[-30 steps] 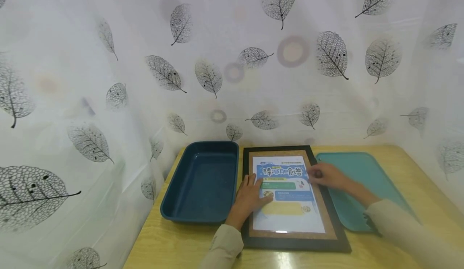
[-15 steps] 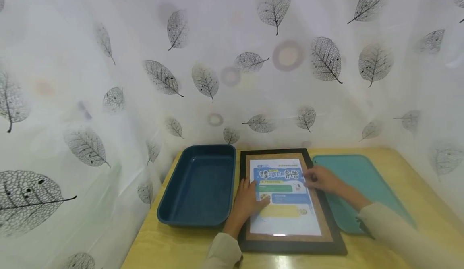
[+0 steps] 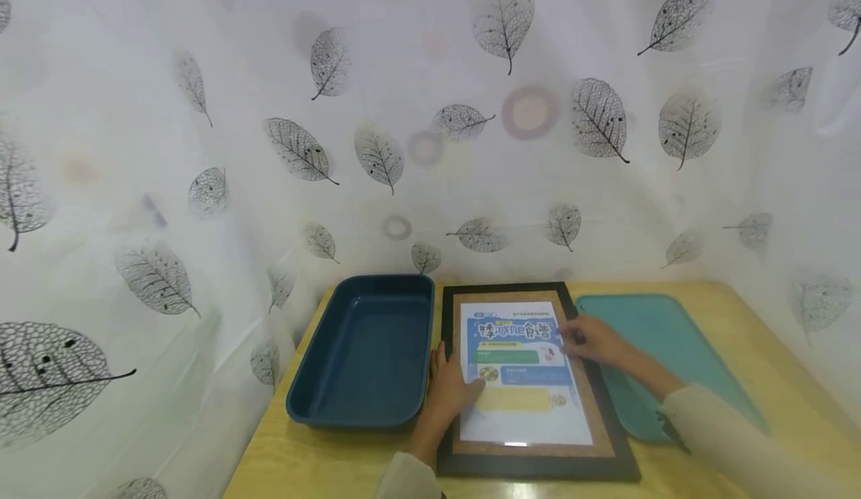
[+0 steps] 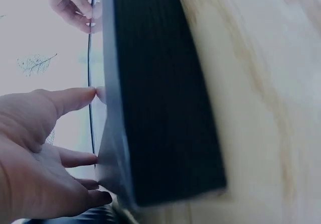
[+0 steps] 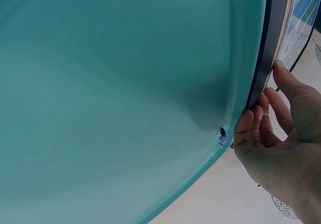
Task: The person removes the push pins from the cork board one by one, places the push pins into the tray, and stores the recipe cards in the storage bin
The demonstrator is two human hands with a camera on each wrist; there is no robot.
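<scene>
A printed sheet [image 3: 525,420] with a blue heading and coloured panels lies on a cork board [image 3: 451,439] that has a black frame [image 3: 538,467]. My left hand [image 3: 449,391] rests at the board's left side, fingers over the frame and thumb on the sheet's left edge. In the left wrist view, that hand's thumb [image 4: 75,99] stretches out to the shiny surface. My right hand [image 3: 595,342] touches the sheet's right edge. In the right wrist view, its thumb [image 5: 287,78] and index finger meet the board apart from each other, while the remaining fingers bend beside the frame.
Left of the board stands a deep dark blue tray [image 3: 377,364]. A shallow teal tray [image 3: 659,349] lies to the right, with a purple push pin [image 5: 223,139] and a dark one near its corner. Behind the wooden table [image 3: 303,462] hangs a leaf-patterned curtain [image 3: 430,148].
My left hand has slid left and toward me, its fingers moving from the sheet onto the frame. My right hand keeps to the sheet's right edge. The whole head view has shifted slightly.
</scene>
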